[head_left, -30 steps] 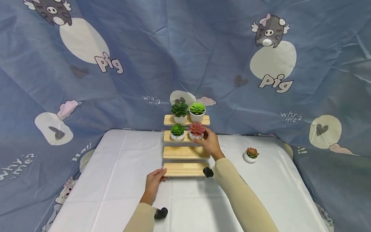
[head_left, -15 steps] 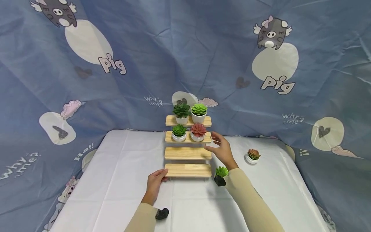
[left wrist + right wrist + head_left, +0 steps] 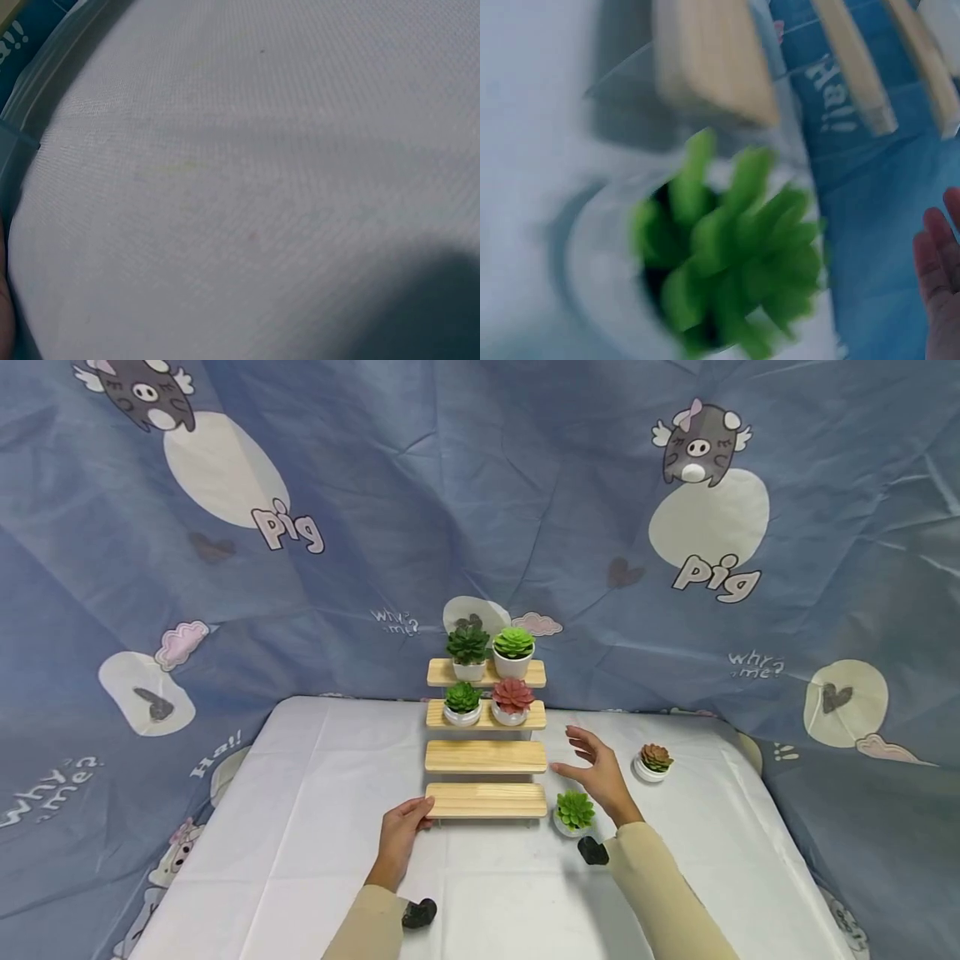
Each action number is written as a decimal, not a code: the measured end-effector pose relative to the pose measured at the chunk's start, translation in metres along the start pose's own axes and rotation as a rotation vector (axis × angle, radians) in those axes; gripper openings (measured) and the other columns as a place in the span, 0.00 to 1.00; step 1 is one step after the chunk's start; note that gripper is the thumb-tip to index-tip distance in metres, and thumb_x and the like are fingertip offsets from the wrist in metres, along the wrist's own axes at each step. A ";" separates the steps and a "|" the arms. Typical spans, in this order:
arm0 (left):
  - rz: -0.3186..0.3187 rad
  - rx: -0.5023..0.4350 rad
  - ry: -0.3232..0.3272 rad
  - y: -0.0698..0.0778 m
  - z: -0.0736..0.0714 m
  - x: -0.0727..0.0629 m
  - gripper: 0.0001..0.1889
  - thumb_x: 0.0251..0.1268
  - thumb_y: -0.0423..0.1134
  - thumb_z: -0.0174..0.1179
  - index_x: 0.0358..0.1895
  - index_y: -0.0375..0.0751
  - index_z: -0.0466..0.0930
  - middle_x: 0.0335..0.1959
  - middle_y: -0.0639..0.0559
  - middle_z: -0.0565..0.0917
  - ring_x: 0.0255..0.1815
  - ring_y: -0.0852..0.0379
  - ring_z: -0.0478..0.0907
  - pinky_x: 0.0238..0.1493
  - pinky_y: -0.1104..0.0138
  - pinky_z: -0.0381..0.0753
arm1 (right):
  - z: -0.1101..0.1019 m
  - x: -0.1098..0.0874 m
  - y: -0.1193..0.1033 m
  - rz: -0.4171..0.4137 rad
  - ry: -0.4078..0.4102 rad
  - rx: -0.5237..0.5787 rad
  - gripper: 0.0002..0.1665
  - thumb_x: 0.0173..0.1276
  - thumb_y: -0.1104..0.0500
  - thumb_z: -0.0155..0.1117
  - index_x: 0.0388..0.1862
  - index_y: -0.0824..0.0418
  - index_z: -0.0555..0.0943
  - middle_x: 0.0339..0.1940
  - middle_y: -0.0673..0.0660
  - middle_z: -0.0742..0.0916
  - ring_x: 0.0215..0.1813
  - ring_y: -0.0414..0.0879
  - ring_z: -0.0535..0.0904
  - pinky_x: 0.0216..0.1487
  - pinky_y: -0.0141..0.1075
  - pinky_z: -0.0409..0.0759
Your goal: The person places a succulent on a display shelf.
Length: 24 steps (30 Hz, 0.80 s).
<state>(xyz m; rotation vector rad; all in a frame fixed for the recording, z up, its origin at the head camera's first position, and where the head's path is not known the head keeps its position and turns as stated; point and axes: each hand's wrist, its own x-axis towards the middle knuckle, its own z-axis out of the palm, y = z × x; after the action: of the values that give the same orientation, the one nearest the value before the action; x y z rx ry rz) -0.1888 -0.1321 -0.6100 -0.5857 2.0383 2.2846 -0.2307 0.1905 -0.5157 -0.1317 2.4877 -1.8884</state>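
A tiered wooden stand (image 3: 486,802) stands on the table, and my left hand (image 3: 399,839) pinches the left end of its lowest step, thumb on top. My right hand (image 3: 602,774) hovers to the right of the stand with fingers spread, holding nothing. Just below it is a light green succulent (image 3: 575,810) in a white pot, large and blurred in the right wrist view. The second step from the top bears a red succulent (image 3: 512,697) and a green succulent (image 3: 462,697). On the top step are a dark green succulent (image 3: 468,646) and a bright green succulent (image 3: 513,644).
A brown-orange succulent (image 3: 655,758) in a white pot stands farther right on the white tablecloth (image 3: 337,793). Behind the table hangs a blue printed cloth (image 3: 480,485). The left wrist view shows mostly tablecloth.
My right hand has let go of the red succulent's pot and moved right and down. The light green succulent, first hidden by the right arm, now shows. My left hand stays put.
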 end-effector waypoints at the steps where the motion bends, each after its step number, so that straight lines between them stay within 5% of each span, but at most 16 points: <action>1: -0.001 0.002 0.003 0.000 0.000 0.000 0.21 0.60 0.40 0.68 0.47 0.22 0.80 0.28 0.53 0.84 0.27 0.63 0.79 0.31 0.73 0.81 | -0.001 -0.003 0.005 0.011 -0.006 -0.002 0.42 0.57 0.64 0.74 0.69 0.61 0.67 0.69 0.64 0.70 0.70 0.59 0.63 0.71 0.54 0.58; 8: -0.004 0.008 0.006 0.000 0.000 0.000 0.21 0.61 0.39 0.67 0.48 0.22 0.79 0.28 0.53 0.84 0.27 0.64 0.78 0.31 0.74 0.80 | -0.005 -0.018 0.034 0.053 -0.012 0.000 0.45 0.54 0.61 0.77 0.69 0.60 0.67 0.69 0.64 0.71 0.71 0.58 0.63 0.72 0.55 0.52; 15: 0.000 0.004 0.004 0.000 0.001 -0.001 0.21 0.61 0.39 0.67 0.48 0.21 0.79 0.28 0.53 0.84 0.26 0.64 0.78 0.31 0.74 0.80 | -0.006 -0.035 0.040 0.069 -0.080 0.053 0.48 0.52 0.67 0.76 0.71 0.64 0.64 0.71 0.67 0.68 0.72 0.61 0.60 0.73 0.54 0.54; 24: 0.003 -0.011 0.008 -0.001 0.001 0.000 0.20 0.61 0.39 0.67 0.47 0.22 0.80 0.28 0.53 0.84 0.26 0.63 0.79 0.30 0.73 0.80 | -0.006 -0.046 0.076 0.150 -0.108 0.054 0.56 0.45 0.69 0.80 0.73 0.64 0.61 0.69 0.65 0.70 0.70 0.61 0.63 0.71 0.56 0.57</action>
<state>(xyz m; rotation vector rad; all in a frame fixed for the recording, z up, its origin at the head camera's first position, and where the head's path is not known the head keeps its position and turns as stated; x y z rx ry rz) -0.1888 -0.1308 -0.6114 -0.5942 2.0329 2.3002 -0.1892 0.2197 -0.5888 -0.0432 2.3059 -1.8356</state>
